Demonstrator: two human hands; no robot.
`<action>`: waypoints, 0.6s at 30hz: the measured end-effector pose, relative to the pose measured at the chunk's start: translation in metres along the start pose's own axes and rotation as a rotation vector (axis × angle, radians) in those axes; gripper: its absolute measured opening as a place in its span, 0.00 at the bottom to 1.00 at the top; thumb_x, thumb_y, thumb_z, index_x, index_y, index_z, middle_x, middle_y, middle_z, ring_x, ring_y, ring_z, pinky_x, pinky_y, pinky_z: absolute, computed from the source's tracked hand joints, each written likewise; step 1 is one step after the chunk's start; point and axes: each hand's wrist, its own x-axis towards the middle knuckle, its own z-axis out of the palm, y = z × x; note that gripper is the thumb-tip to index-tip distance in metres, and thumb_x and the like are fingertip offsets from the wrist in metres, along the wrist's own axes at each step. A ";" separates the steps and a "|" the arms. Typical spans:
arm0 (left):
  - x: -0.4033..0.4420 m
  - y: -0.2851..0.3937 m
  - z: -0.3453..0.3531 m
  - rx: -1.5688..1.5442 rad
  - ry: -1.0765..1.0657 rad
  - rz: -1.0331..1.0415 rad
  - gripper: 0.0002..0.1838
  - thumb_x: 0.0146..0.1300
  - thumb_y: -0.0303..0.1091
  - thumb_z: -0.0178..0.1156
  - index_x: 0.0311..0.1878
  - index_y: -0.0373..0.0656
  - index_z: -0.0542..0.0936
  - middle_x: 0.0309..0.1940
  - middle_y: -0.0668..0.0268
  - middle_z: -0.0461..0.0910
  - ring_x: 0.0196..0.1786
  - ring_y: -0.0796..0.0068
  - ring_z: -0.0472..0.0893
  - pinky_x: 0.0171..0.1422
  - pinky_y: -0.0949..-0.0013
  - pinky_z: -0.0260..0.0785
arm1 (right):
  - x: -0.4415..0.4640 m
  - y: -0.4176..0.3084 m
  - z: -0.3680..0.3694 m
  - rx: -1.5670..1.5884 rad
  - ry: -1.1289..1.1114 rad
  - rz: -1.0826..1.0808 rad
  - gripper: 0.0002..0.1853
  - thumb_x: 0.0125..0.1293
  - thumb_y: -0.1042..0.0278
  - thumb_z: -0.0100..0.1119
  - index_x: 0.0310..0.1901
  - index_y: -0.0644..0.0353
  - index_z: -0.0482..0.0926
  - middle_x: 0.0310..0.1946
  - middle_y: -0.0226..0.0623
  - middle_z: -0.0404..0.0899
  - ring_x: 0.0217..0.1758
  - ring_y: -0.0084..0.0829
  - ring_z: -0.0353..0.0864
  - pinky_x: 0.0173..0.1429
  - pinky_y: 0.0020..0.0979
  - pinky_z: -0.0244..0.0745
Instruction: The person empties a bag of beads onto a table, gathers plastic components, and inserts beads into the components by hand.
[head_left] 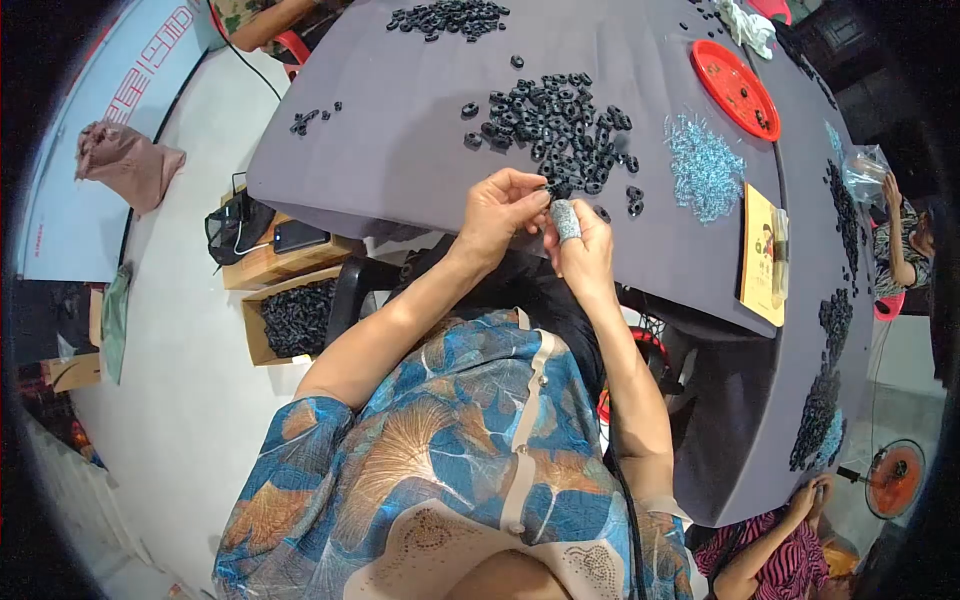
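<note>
My left hand [503,213] is pinched closed at the table's near edge, thumb and forefinger on a small black plastic piece [560,189]. Close against it, my right hand [583,248] is also closed, with its fingertips at the same piece. A grey speckled wrap [565,220] covers one digit of the right hand. Exactly how each fingertip grips the piece is partly hidden. Just beyond my hands lies a loose pile of glossy black pieces with holes [560,125]. To its right is a heap of small clear-blue pieces [704,166].
A red round tray [735,90] and a yellow booklet [763,255] lie at the right. Another black heap [448,18] sits farther back. At lower left, a cardboard box [262,335] holds black parts. Other people sit around the table; a fan [893,478] stands at far right.
</note>
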 end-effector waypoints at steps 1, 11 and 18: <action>0.000 0.000 0.000 -0.015 0.002 -0.008 0.08 0.60 0.26 0.61 0.43 0.37 0.77 0.27 0.67 0.79 0.27 0.84 0.77 0.30 0.81 0.70 | 0.000 0.000 0.000 -0.001 0.004 -0.004 0.08 0.65 0.73 0.45 0.31 0.61 0.74 0.16 0.29 0.73 0.15 0.18 0.71 0.17 0.23 0.64; 0.003 -0.005 0.006 0.019 0.072 0.027 0.08 0.58 0.26 0.63 0.40 0.38 0.77 0.25 0.69 0.78 0.24 0.84 0.75 0.27 0.81 0.69 | -0.001 0.005 0.005 -0.123 0.030 -0.112 0.06 0.62 0.76 0.44 0.34 0.65 0.72 0.21 0.38 0.77 0.21 0.30 0.77 0.26 0.30 0.71; 0.001 -0.002 0.007 0.018 0.074 0.017 0.08 0.58 0.26 0.62 0.40 0.37 0.78 0.25 0.69 0.78 0.25 0.84 0.76 0.28 0.81 0.69 | -0.003 -0.001 0.004 -0.217 0.025 -0.154 0.08 0.60 0.76 0.43 0.39 0.66 0.71 0.26 0.45 0.78 0.32 0.40 0.80 0.36 0.35 0.72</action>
